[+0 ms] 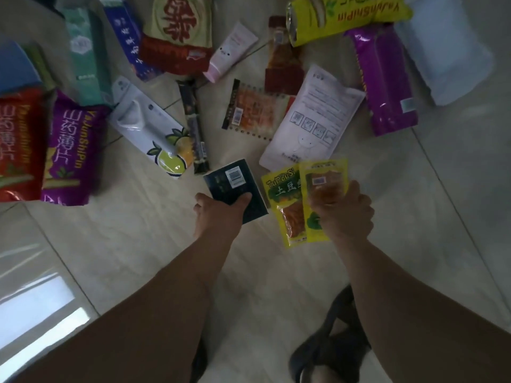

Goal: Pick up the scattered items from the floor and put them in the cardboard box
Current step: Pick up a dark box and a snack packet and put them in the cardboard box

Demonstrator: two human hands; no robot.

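My left hand [218,214] grips a dark blue packet [233,183] with a white barcode label, thumb on top of it. My right hand [344,214] holds two yellow snack packets: one marked TuDouSi [284,200] and one with an orange window [323,175] on top of it. Both hands are low over the pale tiled floor [138,244]. Beyond them lie several scattered items: a white pouch with printed drawings [312,120], an orange snack packet [254,109], a dark stick packet [195,123] and a white peeler on its card [149,125]. The cardboard box is not in view.
Purple [69,150] and red [19,145] chip bags lie at the left, a pink tube [232,51], a red-and-cream bag [177,34], a yellow bag [345,15] and a purple bag [387,81] further back. My dark sandals [331,349] stand at the bottom.
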